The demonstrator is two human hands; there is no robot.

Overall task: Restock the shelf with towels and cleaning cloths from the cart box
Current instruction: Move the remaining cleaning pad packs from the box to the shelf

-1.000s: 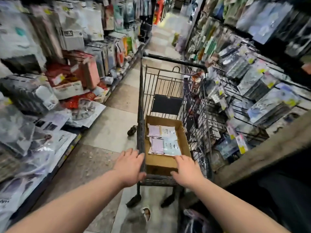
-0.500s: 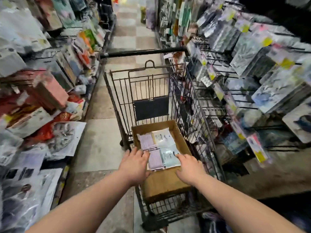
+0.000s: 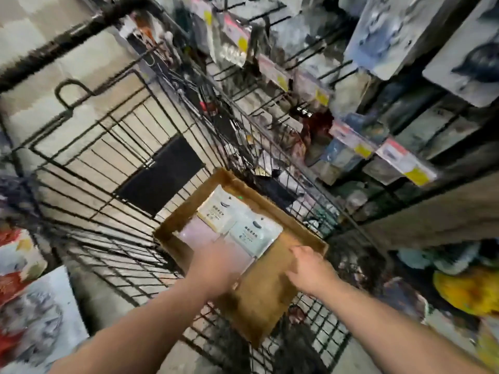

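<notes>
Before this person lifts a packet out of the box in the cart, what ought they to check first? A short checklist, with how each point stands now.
1. Stock: ok, several packets lie flat in the cardboard box.
2. Reach: ok, the left hand is right above the pink packets.
3. Grip: cannot tell, the left hand is blurred.
4. Spare hand: ok, the right hand is open and holds nothing, above the box.
5. Room on the shelf: cannot tell, too blurred.

wire cart (image 3: 113,238) | cardboard box (image 3: 264,287) inside | cloth packs (image 3: 253,233) in box
</notes>
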